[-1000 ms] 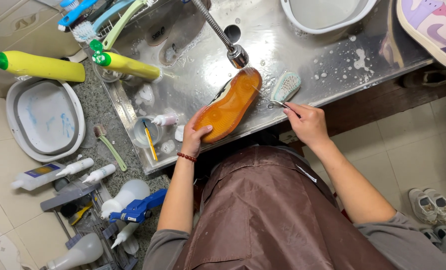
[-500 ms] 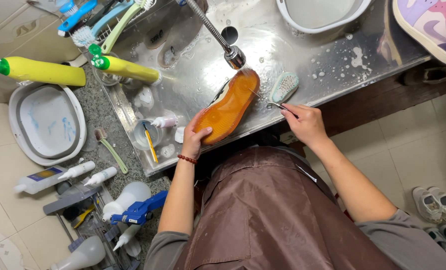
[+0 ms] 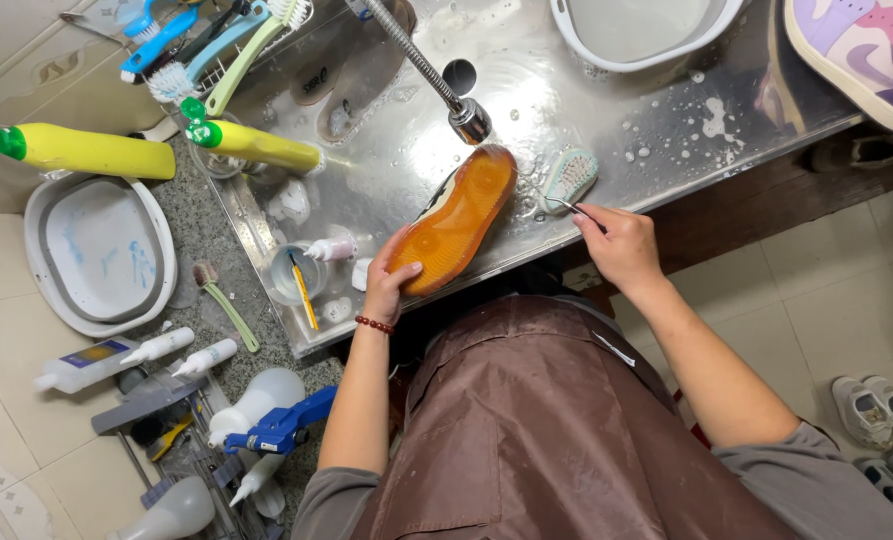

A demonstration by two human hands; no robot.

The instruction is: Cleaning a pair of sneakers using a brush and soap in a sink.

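Note:
A shoe (image 3: 455, 218) lies sole-up in the wet steel sink (image 3: 607, 130), its orange sole facing me, toe under the faucet head (image 3: 469, 120). My left hand (image 3: 391, 285) grips the shoe's heel end; a beaded bracelet sits on that wrist. My right hand (image 3: 622, 245) holds the thin handle of a small pale green brush (image 3: 570, 178), whose head rests on the sink floor just right of the shoe.
Two yellow bottles (image 3: 87, 152) lie at the left, with a white basin (image 3: 97, 255) and spray bottles (image 3: 257, 400) on the granite counter. A white tub (image 3: 647, 35) sits at the sink's far side. Another shoe (image 3: 862, 55) lies top right. White sneakers (image 3: 882, 415) stand on the floor.
The view has shifted slightly; the shoe and both hands hold nearly the same positions, with the brush still beside the sole.

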